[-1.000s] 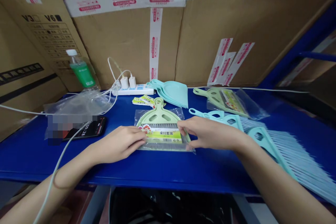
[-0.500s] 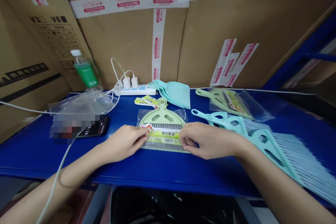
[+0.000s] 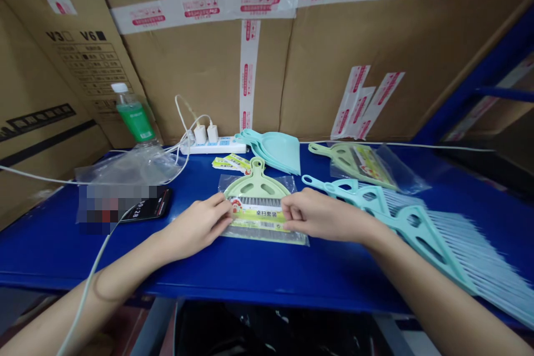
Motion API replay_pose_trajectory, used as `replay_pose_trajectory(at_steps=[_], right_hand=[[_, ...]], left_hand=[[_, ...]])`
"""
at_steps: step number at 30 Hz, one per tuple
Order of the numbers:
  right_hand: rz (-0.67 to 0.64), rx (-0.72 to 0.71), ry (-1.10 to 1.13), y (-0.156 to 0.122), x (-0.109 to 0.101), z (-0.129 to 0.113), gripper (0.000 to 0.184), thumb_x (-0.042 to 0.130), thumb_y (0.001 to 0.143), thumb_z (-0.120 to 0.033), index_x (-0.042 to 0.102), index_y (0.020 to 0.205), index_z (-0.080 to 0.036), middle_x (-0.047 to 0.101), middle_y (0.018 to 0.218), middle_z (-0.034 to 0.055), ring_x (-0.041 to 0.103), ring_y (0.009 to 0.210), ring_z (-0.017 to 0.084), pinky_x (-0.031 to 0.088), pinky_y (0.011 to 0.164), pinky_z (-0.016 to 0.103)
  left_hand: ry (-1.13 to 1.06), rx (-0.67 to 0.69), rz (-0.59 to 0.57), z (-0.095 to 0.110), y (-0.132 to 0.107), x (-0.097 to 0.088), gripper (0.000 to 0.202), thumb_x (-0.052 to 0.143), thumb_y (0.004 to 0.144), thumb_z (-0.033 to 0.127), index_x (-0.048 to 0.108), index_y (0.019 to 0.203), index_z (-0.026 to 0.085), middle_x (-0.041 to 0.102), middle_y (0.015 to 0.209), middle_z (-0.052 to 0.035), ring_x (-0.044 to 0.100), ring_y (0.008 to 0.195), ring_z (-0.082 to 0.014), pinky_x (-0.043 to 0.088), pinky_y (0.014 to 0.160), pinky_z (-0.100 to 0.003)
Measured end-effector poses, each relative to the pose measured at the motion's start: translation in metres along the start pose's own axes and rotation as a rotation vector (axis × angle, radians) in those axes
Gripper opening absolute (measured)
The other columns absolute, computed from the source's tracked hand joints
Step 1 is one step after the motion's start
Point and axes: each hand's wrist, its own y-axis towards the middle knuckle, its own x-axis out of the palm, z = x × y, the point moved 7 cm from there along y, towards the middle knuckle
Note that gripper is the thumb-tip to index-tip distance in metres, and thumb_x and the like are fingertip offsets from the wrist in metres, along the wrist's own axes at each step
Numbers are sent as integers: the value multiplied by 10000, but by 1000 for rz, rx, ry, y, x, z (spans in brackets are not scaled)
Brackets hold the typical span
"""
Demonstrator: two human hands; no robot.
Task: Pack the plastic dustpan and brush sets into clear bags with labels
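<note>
A light green dustpan-and-brush set in a clear bag point(image 3: 257, 200) lies flat on the blue table point(image 3: 267, 272), with a yellow-green label across its lower half. My left hand point(image 3: 200, 225) rests at the bag's left edge, fingertips pinching the plastic by the label. My right hand point(image 3: 319, 214) sits at the right edge, fingers curled and pinching the bag there. Both hands touch the table.
Teal brushes point(image 3: 421, 233) fan out at the right. A stack of teal dustpans point(image 3: 279, 147), another bagged green set point(image 3: 361, 161), a power strip point(image 3: 211, 144), spare labels point(image 3: 231, 162), a phone point(image 3: 144, 208), clear bags point(image 3: 125, 169) and a green bottle point(image 3: 133, 117) stand behind. Cardboard boxes wall the back.
My right hand has slid left along the bag's edge towards the label. My left hand has crept slightly up and right. The bagged set stays where it was.
</note>
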Motion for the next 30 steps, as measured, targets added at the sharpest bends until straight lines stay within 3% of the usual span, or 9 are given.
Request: replay_pose_trajectory(at_steps=[9, 17, 25, 30], right_hand=[[50, 76, -60, 1, 0, 0, 148, 597, 731, -74, 530, 657, -184, 489, 520, -50, 504, 590, 134, 320, 562, 229], [89, 14, -132, -3, 0, -4, 176, 496, 745, -26, 512, 686, -192, 467, 509, -48, 472, 575, 140, 318, 577, 242], [69, 54, -157, -3, -1, 0, 166, 514, 728, -26, 530, 739, -191, 436, 513, -54, 471, 577, 145, 295, 572, 244], [54, 79, -173, -4, -1, 0, 184, 504, 728, -14, 541, 776, -187, 457, 541, -44, 488, 612, 152, 295, 578, 243]], left_hand=[[-57, -28, -29, -3, 0, 5, 199, 319, 943, 229, 501, 878, 179, 561, 898, -44, 589, 743, -169, 470, 682, -298], [-77, -27, 12, -6, -2, 2, 153, 342, 909, 147, 488, 926, 188, 556, 967, -45, 604, 783, -165, 489, 697, -306], [-12, -54, 65, -11, -1, 3, 180, 329, 913, 129, 488, 974, 189, 556, 968, -43, 607, 691, -142, 486, 657, -287], [-19, -74, 86, -14, 0, 4, 156, 358, 901, 121, 488, 962, 182, 574, 934, -43, 631, 745, -165, 495, 672, -292]])
